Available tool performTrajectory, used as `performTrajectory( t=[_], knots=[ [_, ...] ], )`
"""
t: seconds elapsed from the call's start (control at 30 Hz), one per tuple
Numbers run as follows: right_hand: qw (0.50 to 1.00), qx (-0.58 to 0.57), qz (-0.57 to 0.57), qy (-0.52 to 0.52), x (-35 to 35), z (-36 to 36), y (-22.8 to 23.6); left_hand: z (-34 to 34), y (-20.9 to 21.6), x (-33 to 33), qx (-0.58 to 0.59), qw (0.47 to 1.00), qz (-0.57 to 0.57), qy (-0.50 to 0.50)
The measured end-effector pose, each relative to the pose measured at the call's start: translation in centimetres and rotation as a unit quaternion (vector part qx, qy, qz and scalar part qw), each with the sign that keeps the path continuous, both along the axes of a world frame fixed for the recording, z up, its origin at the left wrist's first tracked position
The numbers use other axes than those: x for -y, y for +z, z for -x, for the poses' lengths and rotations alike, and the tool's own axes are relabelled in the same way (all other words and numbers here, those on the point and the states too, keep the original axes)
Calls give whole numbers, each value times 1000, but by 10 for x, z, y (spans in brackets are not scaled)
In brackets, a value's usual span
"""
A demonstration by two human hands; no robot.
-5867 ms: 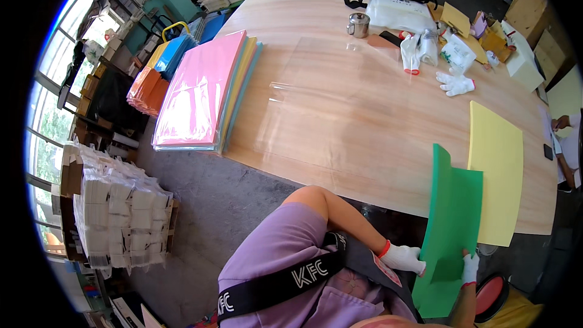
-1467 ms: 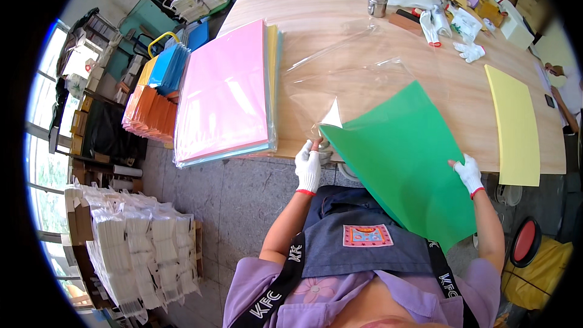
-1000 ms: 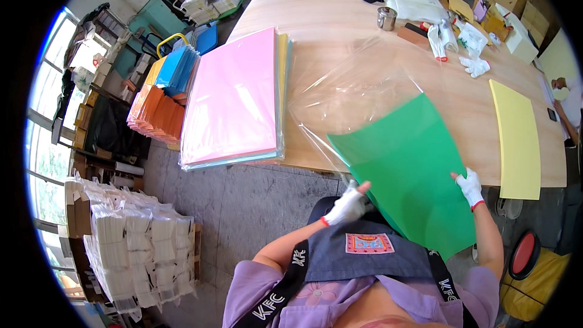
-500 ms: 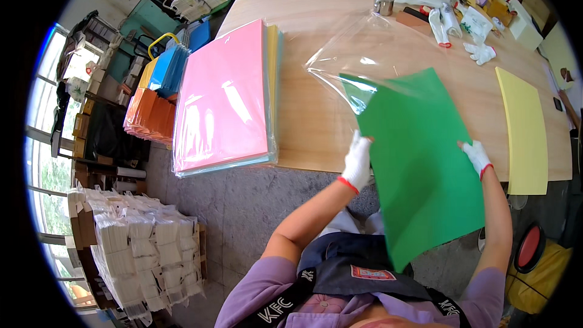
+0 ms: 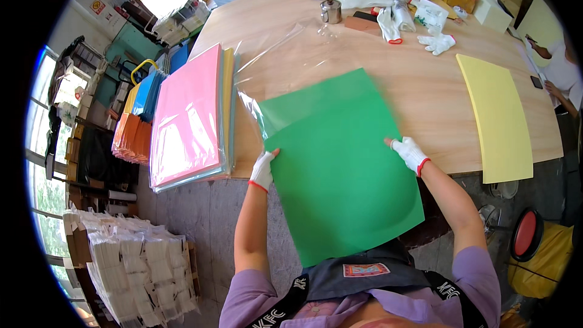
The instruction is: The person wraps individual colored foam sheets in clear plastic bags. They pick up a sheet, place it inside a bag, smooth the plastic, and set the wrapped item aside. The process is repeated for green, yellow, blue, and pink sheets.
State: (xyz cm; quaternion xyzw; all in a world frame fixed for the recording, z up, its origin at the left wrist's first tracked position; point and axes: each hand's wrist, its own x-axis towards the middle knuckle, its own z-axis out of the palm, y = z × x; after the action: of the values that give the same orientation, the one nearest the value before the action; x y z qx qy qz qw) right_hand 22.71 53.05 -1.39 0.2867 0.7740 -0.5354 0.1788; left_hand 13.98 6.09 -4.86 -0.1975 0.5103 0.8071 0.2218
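Over the bench (image 5: 425, 103) edge, left hand (image 5: 263, 170), nearer the film (image 5: 291, 65), and right hand (image 5: 409, 154) grip the green sheet (image 5: 346, 179), long axis outward, far end film-covered.

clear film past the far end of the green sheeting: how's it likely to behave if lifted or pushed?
Probably floppy: the clear film shows creases and wrinkles instead of lying flat. Likely thin and light, since the wood grain of the table shows through it. Its glossy glints hint it may be slippery, though it could bunch up if pushed.
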Motion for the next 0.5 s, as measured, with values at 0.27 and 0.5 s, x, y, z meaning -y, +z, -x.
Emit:
performTrajectory(
  t=[0.27,0.5],
  knots=[
    [978,-205,37,-18,-38,114,-58,1,11,-7,15,1000,-12,12],
    [982,-179,47,34,-22,172,-76,-9,4,-3,26,991,82,99]
  ],
)
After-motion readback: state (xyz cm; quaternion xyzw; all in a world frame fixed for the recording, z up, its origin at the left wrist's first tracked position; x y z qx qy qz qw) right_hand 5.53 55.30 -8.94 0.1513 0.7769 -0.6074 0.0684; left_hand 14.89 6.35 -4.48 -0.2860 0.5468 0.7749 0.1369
